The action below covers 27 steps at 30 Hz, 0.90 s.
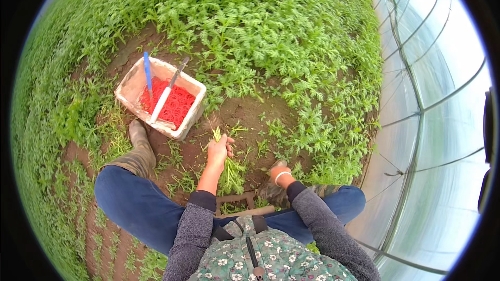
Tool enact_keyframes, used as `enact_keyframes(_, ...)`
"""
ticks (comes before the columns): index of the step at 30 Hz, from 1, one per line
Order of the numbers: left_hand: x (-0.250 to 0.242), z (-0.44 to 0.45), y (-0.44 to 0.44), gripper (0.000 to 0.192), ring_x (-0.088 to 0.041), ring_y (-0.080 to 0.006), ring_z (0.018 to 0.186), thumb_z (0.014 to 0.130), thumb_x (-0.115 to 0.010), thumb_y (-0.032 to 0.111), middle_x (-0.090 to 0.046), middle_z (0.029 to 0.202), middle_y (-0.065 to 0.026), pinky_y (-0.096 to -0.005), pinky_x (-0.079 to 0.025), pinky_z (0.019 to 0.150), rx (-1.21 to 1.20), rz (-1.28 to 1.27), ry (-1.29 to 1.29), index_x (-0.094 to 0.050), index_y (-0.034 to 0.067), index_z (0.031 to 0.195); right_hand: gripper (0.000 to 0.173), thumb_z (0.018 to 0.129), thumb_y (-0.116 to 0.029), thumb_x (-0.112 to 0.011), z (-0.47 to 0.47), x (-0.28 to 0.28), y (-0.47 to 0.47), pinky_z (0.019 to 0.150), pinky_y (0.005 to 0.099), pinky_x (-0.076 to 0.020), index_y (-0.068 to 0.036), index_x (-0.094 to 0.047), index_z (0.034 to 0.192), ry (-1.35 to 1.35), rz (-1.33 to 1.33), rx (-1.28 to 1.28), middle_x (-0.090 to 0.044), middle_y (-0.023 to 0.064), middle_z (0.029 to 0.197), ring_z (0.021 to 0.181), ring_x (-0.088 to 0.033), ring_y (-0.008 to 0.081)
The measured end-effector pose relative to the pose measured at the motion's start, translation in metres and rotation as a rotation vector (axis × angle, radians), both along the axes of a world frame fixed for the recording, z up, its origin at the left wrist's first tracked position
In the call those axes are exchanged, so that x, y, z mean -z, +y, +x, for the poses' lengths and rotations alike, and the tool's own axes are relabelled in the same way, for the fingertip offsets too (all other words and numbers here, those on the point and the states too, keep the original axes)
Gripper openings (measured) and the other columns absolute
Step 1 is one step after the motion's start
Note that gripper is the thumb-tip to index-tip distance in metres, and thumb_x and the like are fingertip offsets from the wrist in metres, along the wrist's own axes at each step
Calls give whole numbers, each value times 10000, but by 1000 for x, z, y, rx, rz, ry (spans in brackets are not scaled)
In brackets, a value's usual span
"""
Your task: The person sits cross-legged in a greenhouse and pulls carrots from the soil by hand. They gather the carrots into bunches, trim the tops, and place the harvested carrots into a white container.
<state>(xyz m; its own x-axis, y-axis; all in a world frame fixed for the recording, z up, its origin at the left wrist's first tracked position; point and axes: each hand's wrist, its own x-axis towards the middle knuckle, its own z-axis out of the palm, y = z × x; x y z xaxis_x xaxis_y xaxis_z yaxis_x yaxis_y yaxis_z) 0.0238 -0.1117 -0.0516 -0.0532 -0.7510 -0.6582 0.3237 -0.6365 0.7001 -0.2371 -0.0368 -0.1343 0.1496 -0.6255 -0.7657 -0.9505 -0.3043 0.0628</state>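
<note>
My left hand (220, 150) grips a small bunch of feathery-leaved greens (233, 175). Its thin roots point away from me, and the leaves hang back toward my lap. Lower and to the right, my right hand (279, 172) is by my right boot (269, 193), a white band around its wrist. Its fingers are mostly hidden, so whether it holds anything is unclear. Ahead on the left sits a soiled white foam box (191, 119) with many red rubber bands (175, 103). A white-handled knife (164, 99) lies across it, and a blue-handled tool (147, 70) leans inside.
Dense greens (250, 19) grow ahead and to the left. Bare soil (250, 111) with scattered small plants lies before me. A wooden frame (248, 199) is between my legs. On the right runs a plastic-film greenhouse wall (441, 132) with metal hoops.
</note>
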Motion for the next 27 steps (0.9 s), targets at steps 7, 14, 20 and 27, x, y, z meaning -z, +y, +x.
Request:
enact_keyframes(7, -5, -23, 33, 387, -468, -117, 599, 956, -587, 346, -582, 905, -34, -294, -457, 574, 161, -22, 97, -639, 33, 1177, 389, 982, -303, -365, 47, -96, -38, 620, 306, -425, -2, -589, 877, -1182, -277, 956, -546, 70, 718, 675, -531, 154)
enact_keyframes(14, -27, -30, 35, 300, -441, -76, 637, 929, -633, 314, -578, 766, 53, -236, -362, 557, 218, -129, 295, -688, 93, 1124, 279, 970, -210, -447, 92, -137, -25, 591, 428, -488, 19, -587, 895, -1101, -514, 660, -626, 192, 686, 625, -635, 312)
enact_keyframes(20, -30, -17, 27, 285, -450, -73, 621, 913, -652, 292, -558, 713, 38, -250, -348, 567, 175, -97, 183, -705, 53, 1058, 256, 966, -175, -462, 79, -132, -34, 590, 441, -473, -6, -619, 854, -868, -887, 644, -598, 201, 662, 627, -619, 368)
enact_keyframes(27, -32, -29, 21, 165, -467, -66, 549, 889, -680, 255, -526, 644, 57, -236, -330, 505, 326, -106, 146, -679, 91, 873, 186, 902, -176, -669, 56, -103, -55, 613, 264, -459, 5, -700, 872, -1357, -280, 968, -656, 29, 765, 661, -575, 76)
